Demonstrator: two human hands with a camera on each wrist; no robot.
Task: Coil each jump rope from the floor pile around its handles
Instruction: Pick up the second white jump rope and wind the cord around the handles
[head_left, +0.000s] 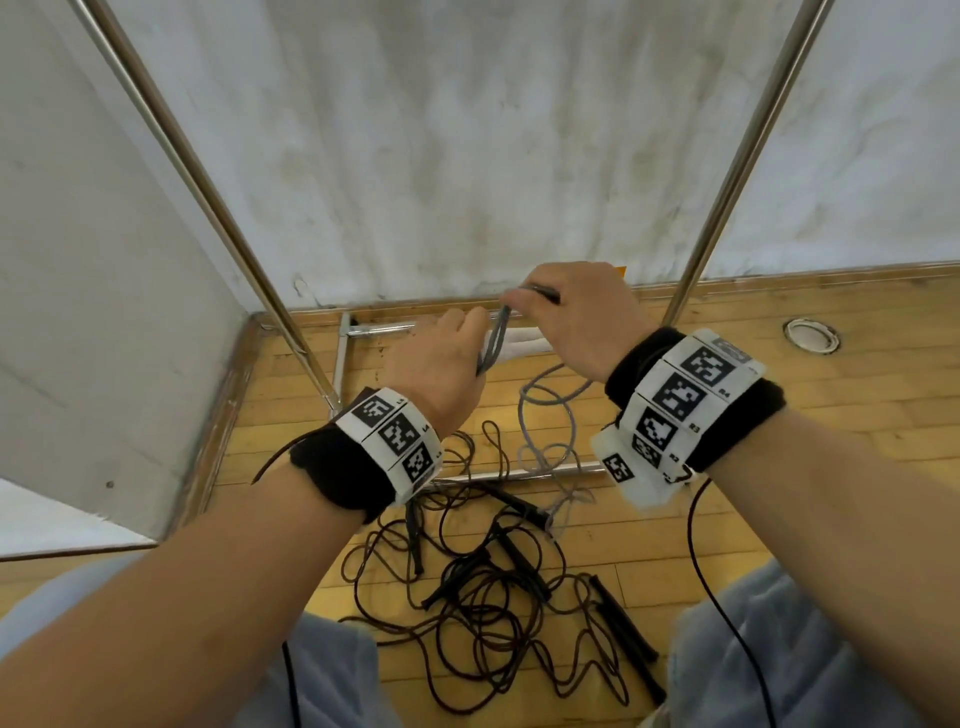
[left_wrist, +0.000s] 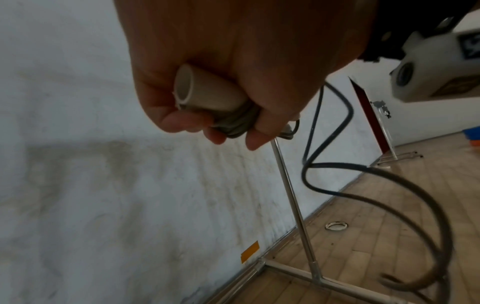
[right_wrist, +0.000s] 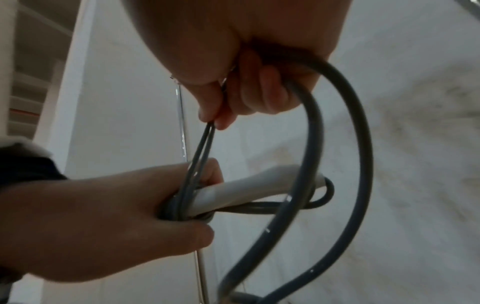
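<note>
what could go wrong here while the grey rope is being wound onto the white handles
1. The left hand grips the white handles right over the finished turns; if that grip eases, they may slide off.
2. The right hand only pinches the grey rope, so tension could be lost.
3. The grey tail trails towards the black rope pile and might snag there.

even, soft light in the head view — straight poles bow at the frame edges; both wrist views dim, grainy, blurred.
</note>
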